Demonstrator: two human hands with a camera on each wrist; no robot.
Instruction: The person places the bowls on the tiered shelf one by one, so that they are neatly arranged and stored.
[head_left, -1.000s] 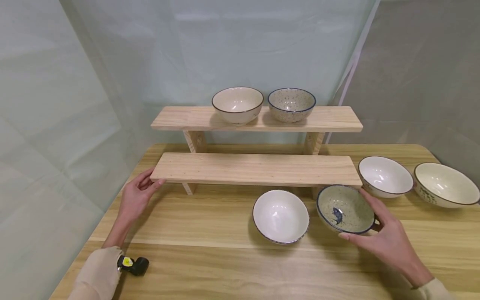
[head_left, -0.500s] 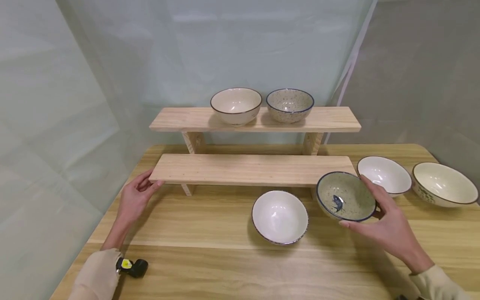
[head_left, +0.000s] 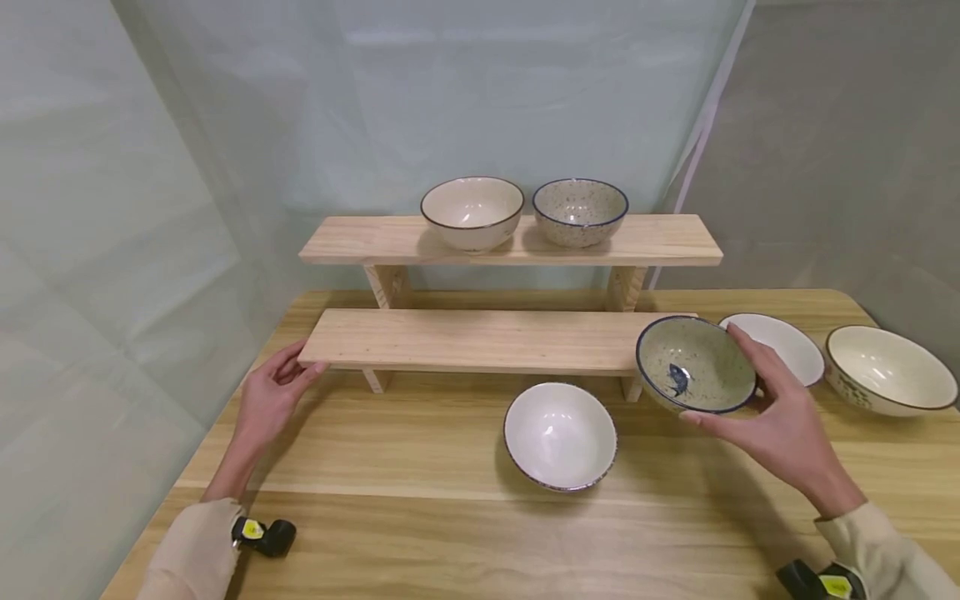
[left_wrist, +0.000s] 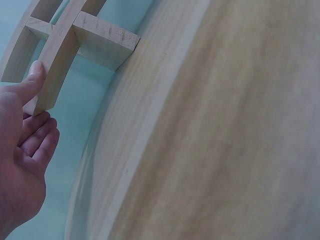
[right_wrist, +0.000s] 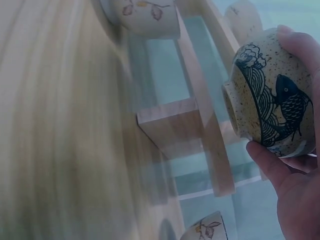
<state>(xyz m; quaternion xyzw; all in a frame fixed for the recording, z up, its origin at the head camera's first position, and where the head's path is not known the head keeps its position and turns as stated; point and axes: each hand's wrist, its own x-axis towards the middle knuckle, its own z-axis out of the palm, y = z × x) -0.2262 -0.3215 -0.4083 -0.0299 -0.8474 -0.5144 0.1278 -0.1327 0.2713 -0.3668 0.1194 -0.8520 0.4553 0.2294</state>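
Observation:
My right hand (head_left: pixel 783 425) grips a speckled grey-green bowl (head_left: pixel 697 367) by its right side, thumb on the near rim. A blue fish is painted inside it, and the right wrist view shows another fish and waves on its outer wall (right_wrist: pixel 272 95). The bowl is held in the air at the right end of the lower wooden shelf (head_left: pixel 480 337). My left hand (head_left: pixel 273 396) holds that shelf's left end, with the thumb (left_wrist: pixel 35 75) on the front edge and the other fingers at the end and underneath.
On the upper shelf (head_left: pixel 360 237) stand a cream bowl (head_left: pixel 474 212) and a speckled blue-rimmed bowl (head_left: pixel 581 212). A white bowl (head_left: pixel 561 435) sits on the table before the stand. Farther right are a partly hidden white bowl (head_left: pixel 787 346) and a cream bowl (head_left: pixel 892 371).
My right hand has raised the fish bowl from low beside the front white bowl to the lower shelf's right end, now covering part of the white bowl behind. The left hand stays put.

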